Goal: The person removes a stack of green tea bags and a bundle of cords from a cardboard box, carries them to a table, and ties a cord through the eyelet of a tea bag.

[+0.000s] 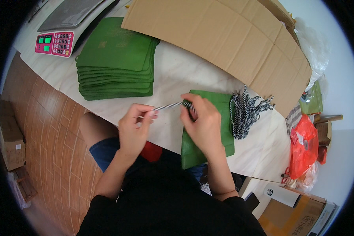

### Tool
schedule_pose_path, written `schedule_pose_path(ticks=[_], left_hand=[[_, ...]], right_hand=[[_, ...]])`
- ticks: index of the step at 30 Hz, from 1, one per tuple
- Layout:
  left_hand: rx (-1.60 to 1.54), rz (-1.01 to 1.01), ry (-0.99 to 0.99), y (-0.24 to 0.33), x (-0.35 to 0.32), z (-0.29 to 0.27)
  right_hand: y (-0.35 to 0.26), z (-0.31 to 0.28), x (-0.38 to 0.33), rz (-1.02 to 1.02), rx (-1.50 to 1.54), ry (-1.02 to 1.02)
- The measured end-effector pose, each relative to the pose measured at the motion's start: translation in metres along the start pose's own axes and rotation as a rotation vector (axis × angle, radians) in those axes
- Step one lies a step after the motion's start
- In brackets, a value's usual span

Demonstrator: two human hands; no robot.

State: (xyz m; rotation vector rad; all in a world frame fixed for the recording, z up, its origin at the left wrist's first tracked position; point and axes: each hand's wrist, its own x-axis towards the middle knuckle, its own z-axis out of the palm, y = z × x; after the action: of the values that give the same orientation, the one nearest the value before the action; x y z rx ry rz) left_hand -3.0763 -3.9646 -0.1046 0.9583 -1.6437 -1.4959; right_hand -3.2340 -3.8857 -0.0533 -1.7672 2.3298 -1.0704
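seemingly, one striped cord [168, 106] is partly worked
your left hand [133, 122] and right hand [202, 120] pinch it; cords [244, 114] right of the green pouch [192, 147] look unused

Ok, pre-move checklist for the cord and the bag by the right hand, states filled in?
1. Left hand grips cord: ok, pinched in the fingertips.
2. Right hand grips cord: ok, the end is bunched in it.
3. Cord straight between hands: ok.
4. Cord tied to bag: cannot tell, hand hides it.
5. Bag fully on table: not ok, near corner overhangs.
6. Spare cords close by: ok, right of bag.
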Motion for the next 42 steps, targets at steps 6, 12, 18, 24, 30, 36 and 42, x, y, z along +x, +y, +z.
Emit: schedule_pose_path(ticks=[6, 12, 18, 24, 30, 36, 42], left_hand=[[0.009, -0.109, 0.168, -0.012, -0.016, -0.044], [-0.132, -0.062, 0.192, -0.021, -0.026, -0.051], [-0.446, 0.067, 0.202, -0.005, -0.003, -0.041], [-0.736, -0.008, 0.122, 0.017, 0.011, -0.023], [-0.562, 0.115, -0.063, 0.04, 0.008, 0.009], [-0.501, 0.117, 0.002, 0.055, 0.01, 0.006], [-0.567, 0.374, 0.091, 0.068, 0.022, -0.006]], right_hand=[[0.029, 0.012, 0.009, 0.167, 0.093, -0.026], [0.04, 0.001, -0.013, 0.296, 0.322, -0.133], [0.057, -0.041, -0.042, 0.562, 0.621, -0.026], [0.043, -0.051, -0.037, 0.548, 1.098, 0.126], [-0.009, -0.045, 0.001, 0.116, 0.652, -0.018], [-0.033, -0.038, 0.023, -0.036, 0.55, -0.001], [-0.05, -0.037, 0.038, -0.012, 0.598, 0.033]])
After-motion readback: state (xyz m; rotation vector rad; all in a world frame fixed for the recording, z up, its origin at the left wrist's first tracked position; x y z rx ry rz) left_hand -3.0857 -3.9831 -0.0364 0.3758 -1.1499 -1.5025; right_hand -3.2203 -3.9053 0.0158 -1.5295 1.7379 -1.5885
